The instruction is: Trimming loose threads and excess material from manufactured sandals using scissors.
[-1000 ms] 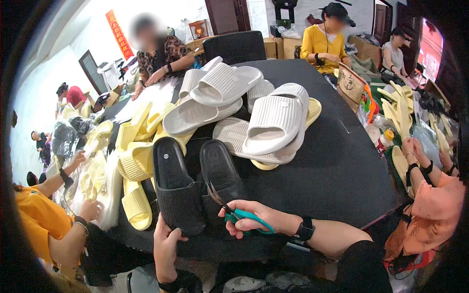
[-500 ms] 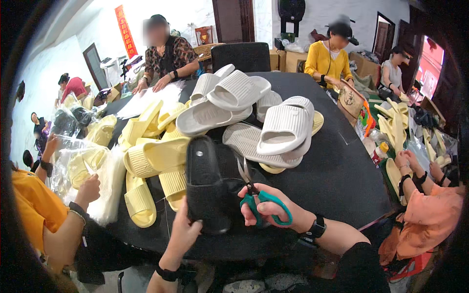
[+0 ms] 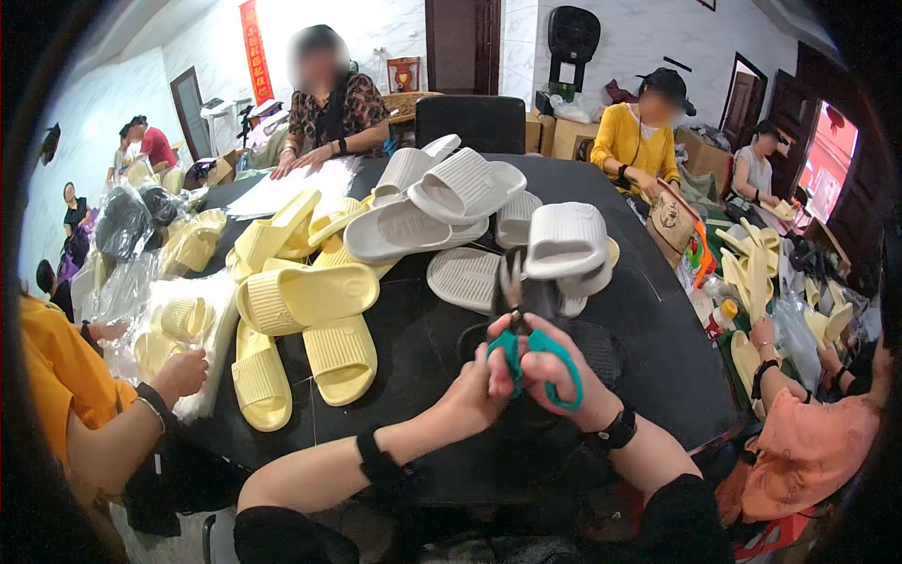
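My right hand (image 3: 564, 371) grips a pair of scissors (image 3: 554, 362) with green handles, its blades pointing away from me and blurred. Pressed close beside it, my left hand (image 3: 474, 390) is closed at a black slipper (image 3: 594, 350), its fingertips partly hidden. Dark against the dark table, the slipper's outline is hard to trace; a ribbed part shows right of the scissors. Just beyond the blades lie grey slippers (image 3: 462, 278) and a whitish slipper (image 3: 567, 240). Left of my hands are yellow slippers (image 3: 340, 362).
The black table (image 3: 648, 282) carries a pile of grey slippers (image 3: 413, 230) in the middle. Clear plastic bags (image 3: 207, 376) lie at the left, by a person in an orange top (image 3: 70, 367). Other people sit around the table. Yellow slippers (image 3: 752, 268) are heaped at the right.
My left hand has moved right to meet my right hand, and the black slipper has shifted right with it. The scissors have moved slightly right and up.
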Available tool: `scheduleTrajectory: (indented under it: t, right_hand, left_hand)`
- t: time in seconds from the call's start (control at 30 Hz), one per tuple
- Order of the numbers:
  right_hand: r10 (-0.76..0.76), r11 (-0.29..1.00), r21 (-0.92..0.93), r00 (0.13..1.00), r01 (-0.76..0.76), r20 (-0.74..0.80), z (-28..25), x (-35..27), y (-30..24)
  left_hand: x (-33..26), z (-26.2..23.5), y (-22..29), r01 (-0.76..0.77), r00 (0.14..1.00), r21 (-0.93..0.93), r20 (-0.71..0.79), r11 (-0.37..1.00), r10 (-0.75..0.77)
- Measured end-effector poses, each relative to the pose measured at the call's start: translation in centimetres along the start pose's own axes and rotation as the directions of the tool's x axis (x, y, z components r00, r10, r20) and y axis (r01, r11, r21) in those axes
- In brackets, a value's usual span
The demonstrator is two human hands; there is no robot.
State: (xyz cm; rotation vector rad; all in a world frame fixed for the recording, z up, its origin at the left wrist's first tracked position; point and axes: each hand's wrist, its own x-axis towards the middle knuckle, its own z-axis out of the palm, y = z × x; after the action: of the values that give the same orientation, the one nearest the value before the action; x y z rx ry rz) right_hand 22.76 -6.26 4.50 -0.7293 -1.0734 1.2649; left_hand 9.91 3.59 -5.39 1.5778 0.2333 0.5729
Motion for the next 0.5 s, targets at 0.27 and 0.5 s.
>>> scheduleTrajectory:
  t: [0.27,0.5]
  right_hand:
    - [-0.129,0.986,0.066,0.954,0.152,-0.271,-4.2,-0.3,-1.7]
    - [-0.093,0.995,0.015,0.961,0.1,-0.259,-3.6,-1.2,-1.8]
  left_hand:
    - [5.9,3.2,0.7,-0.23,0.964,0.265,0.192,0.936,0.182]
    - [6.6,-2.6,8.9,0.271,0.915,0.412,0.171,0.87,-0.366]
